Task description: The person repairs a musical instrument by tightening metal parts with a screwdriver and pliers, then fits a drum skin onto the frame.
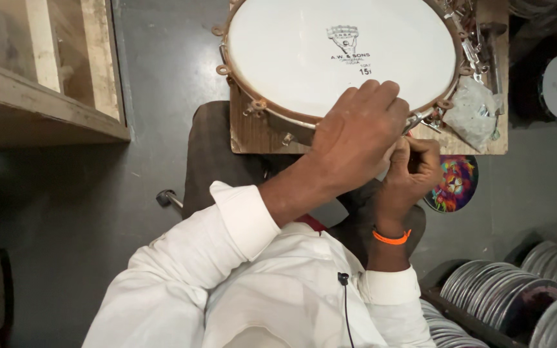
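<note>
Drum (330, 51): round, white skin, brown metal rim with tension hooks; lay flat on a wooden board (253, 132) at 12 o'clock of the view. Left hand (359, 138): rested palm-down on the drum's near rim at 5 o'clock, fingers together and curled over the edge. Right hand (414, 171): just beside the left at its 4 o'clock, fingers pinched shut on a small item too hidden to identify; orange wristband (391, 237) below. Plastic bag (475, 113): at the drum's 4 o'clock. Colourful disc (456, 183): on the floor. Stacked drum skins (510, 299): at 4 o'clock of the view.
</note>
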